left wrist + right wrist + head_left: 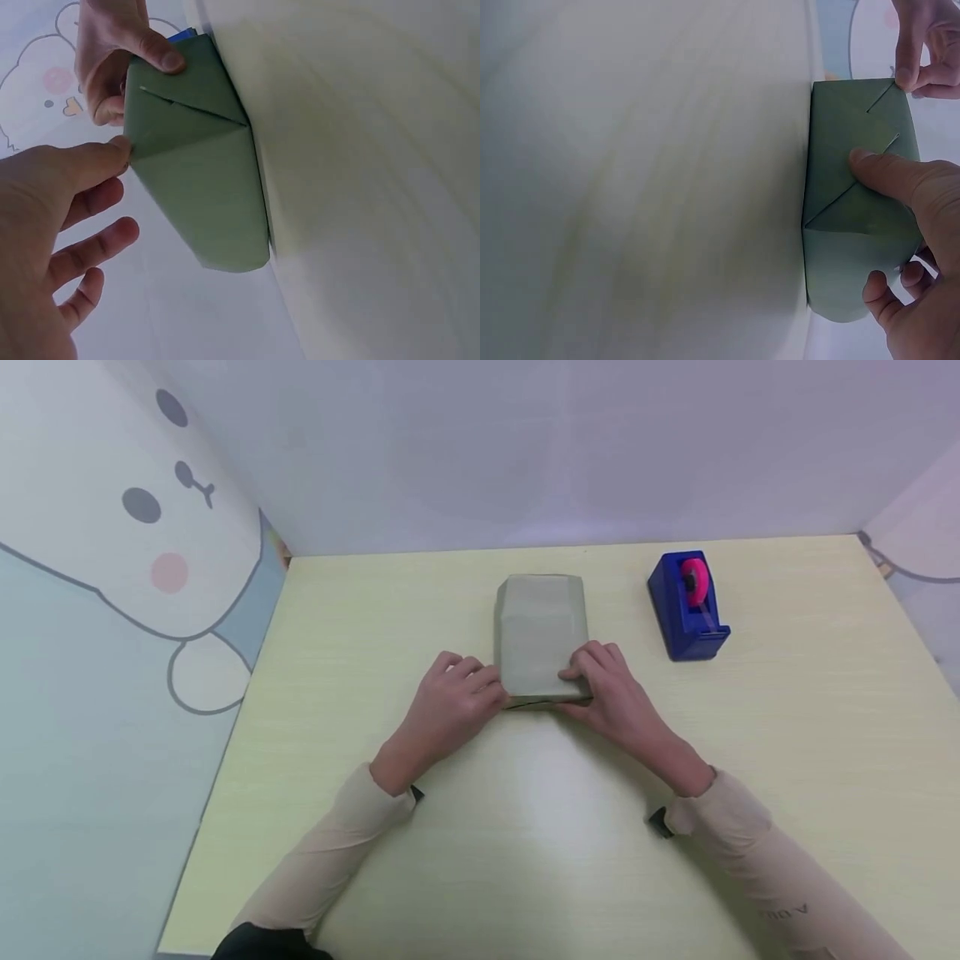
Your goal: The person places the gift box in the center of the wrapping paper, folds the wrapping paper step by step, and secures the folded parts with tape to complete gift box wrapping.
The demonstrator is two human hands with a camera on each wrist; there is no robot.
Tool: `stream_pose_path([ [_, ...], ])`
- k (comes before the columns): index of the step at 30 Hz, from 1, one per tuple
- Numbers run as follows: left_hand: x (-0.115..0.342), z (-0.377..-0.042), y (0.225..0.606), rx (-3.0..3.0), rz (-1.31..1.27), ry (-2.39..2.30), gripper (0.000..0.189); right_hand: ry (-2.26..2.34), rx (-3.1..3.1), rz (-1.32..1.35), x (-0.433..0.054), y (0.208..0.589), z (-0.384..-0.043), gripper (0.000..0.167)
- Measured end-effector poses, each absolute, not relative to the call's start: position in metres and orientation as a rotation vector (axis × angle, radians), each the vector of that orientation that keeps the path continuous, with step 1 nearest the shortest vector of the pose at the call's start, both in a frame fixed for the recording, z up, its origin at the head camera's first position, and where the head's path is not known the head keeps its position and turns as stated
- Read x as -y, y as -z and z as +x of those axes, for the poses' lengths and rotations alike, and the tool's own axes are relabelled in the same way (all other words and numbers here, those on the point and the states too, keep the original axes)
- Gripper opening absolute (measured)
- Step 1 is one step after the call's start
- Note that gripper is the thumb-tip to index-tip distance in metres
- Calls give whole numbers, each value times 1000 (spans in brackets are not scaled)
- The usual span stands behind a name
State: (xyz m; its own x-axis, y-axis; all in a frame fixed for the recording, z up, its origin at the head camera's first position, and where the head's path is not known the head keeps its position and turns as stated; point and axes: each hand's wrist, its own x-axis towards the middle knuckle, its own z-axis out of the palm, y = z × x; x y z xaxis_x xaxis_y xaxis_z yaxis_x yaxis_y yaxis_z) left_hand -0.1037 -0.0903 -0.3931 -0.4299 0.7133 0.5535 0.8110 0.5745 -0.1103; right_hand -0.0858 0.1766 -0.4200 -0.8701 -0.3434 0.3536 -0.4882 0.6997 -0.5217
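Note:
A box wrapped in plain grey-green paper (543, 627) lies on the table, with folded flaps and diagonal creases on its near end (847, 157). At its near left upper corner, my left hand (457, 702) pinches the paper edge between thumb and index finger; the other fingers are spread apart in the left wrist view. My right hand (615, 697) grips the near right part of the box. Its thumb (885, 172) presses on the folded end flap, while the fingers bend over the top. Part of the near end is hidden under that thumb.
A blue tape dispenser (686, 610) with a pink tape core stands to the right of the box. The pale wooden table (360, 602) meets a plain wall (480, 452) at the back. Cartoon-printed panels (90, 610) flank the table on both sides.

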Motion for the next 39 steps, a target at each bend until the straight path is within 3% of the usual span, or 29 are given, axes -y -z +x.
stream_pose_path([
  [19,98,-106,396,2295,-1225,282,6,-903,2693,661,-175,421,-86,49],
  [25,73,-113,401,2564,-1279,279,78,-875,2695,660,-179,420,-86,49],
  [28,56,-118,407,2647,-1322,208,95,-864,2713,648,-180,420,-85,49],
  [35,47,-123,414,2646,-1276,99,82,-778,2713,721,-181,417,-82,47],
  [39,48,-124,411,2626,-1276,129,78,-733,2606,840,-176,410,-79,35],
])
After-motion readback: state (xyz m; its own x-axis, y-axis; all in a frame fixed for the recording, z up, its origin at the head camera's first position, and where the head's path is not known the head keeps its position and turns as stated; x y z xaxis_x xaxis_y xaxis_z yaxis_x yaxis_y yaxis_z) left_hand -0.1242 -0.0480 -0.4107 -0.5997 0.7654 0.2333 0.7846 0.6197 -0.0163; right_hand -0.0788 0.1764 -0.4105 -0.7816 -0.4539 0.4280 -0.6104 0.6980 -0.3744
